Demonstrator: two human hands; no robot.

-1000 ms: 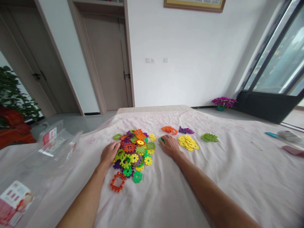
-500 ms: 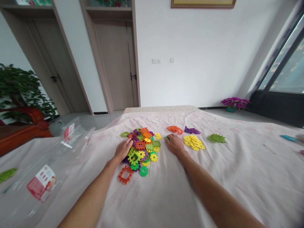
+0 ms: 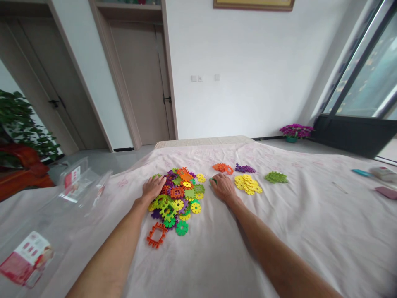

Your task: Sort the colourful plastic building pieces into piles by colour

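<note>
A mixed pile of plastic building pieces (image 3: 177, 192), in orange, purple, lime, yellow and green, lies on the cloth in front of me. My left hand (image 3: 153, 188) rests against its left edge, fingers stretched out and close to a lime piece (image 3: 156, 176). To the right of the pile, my right hand (image 3: 223, 187) is closed low over the cloth. A bit of a green piece (image 3: 214, 180) shows at its fingertips; the rest is hidden. At the pile's near side lie an orange square frame piece (image 3: 164, 234) and a green notched disc (image 3: 182, 228).
Beyond my right hand lie separate groups of orange (image 3: 223, 168), purple (image 3: 245, 168), yellow (image 3: 248, 184) and lime pieces (image 3: 276, 177). Clear plastic packaging (image 3: 70, 211) with labels spreads across the left. A blue object (image 3: 361, 172) lies far right.
The view has turned slightly right. My left hand has moved a little forward along the pile's edge, nearer the lime piece. My right hand stays over the green piece.
</note>
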